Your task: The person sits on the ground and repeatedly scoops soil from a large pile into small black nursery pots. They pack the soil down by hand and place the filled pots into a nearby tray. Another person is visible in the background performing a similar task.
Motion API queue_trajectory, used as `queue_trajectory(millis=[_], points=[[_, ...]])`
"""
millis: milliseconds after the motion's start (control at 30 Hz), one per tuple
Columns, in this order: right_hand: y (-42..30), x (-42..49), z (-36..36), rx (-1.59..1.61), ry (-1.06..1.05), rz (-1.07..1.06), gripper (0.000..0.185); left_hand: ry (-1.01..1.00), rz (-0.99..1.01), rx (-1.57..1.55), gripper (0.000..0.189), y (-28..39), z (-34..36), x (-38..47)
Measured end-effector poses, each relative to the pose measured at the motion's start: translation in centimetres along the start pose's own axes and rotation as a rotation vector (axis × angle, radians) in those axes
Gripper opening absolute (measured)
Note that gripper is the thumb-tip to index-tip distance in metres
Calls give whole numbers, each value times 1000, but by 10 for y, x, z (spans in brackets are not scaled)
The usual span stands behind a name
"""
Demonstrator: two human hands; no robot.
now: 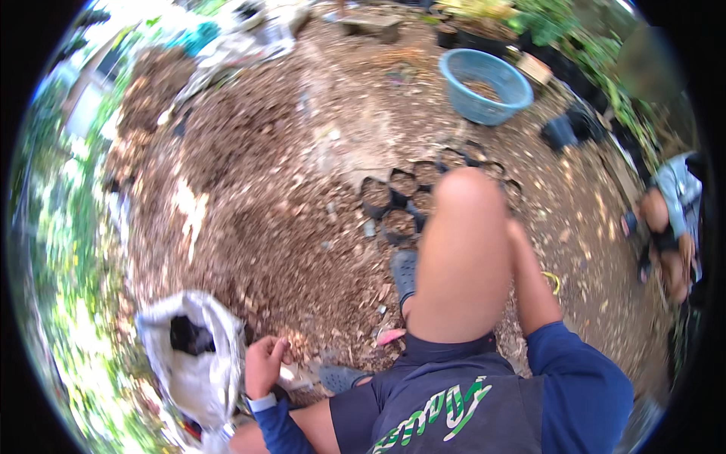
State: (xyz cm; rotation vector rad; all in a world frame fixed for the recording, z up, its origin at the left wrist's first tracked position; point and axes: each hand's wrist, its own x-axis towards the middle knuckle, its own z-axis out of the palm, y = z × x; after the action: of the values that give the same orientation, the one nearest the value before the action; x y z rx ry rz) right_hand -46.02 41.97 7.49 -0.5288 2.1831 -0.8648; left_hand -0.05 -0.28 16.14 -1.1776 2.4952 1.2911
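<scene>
Beside the open white woven sack [201,374] is my left hand [265,363], its fingers loosely curled; no object shows in it. Something black lies inside the sack [193,336]. My right forearm runs behind my raised knee, which hides the right hand. Just beyond the knee stand several black plastic grow bags [399,222] filled with brown soil, grouped close together. A pink scrap [390,336] lies on the ground near my shoe.
A loose soil heap [238,244] spreads at the left. A blue plastic basin [486,88] with some soil in it stands at the upper right, near a dark bucket [560,133]. Another person [672,215] sits at the right edge. White sacking [244,57] lies at the upper left.
</scene>
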Motion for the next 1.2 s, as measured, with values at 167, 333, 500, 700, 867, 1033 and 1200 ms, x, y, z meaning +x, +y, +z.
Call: queue_trajectory(millis=[167, 333, 500, 700, 867, 1033, 1200], points=[[-109, 24, -116, -310, 262, -295, 39, 104, -6, 4, 20, 1, -57, -43], [-259, 25, -134, -362, 211, -499, 33, 526, 7, -146, 22, -49, -97, -95], [-340, 64, -58, -537, -52, -565, 32, 1383, -88, -420, 25, -142, -86, -199], [-353, 137, 43, -903, -500, -610, 41, 1042, -690, -685, 25, -199, 112, -296], [-364, 187, 118, -1154, -715, -674, 42, 1036, -1045, -1312, 26, -187, 213, -300], [-383, 236, 181, -1091, -773, -840, 32, 1061, -1070, -1240, 27, -184, 191, -291], [-412, 305, 221, -851, -374, -1275, 34, 1094, -1111, -1186, 28, -195, 161, -286]])
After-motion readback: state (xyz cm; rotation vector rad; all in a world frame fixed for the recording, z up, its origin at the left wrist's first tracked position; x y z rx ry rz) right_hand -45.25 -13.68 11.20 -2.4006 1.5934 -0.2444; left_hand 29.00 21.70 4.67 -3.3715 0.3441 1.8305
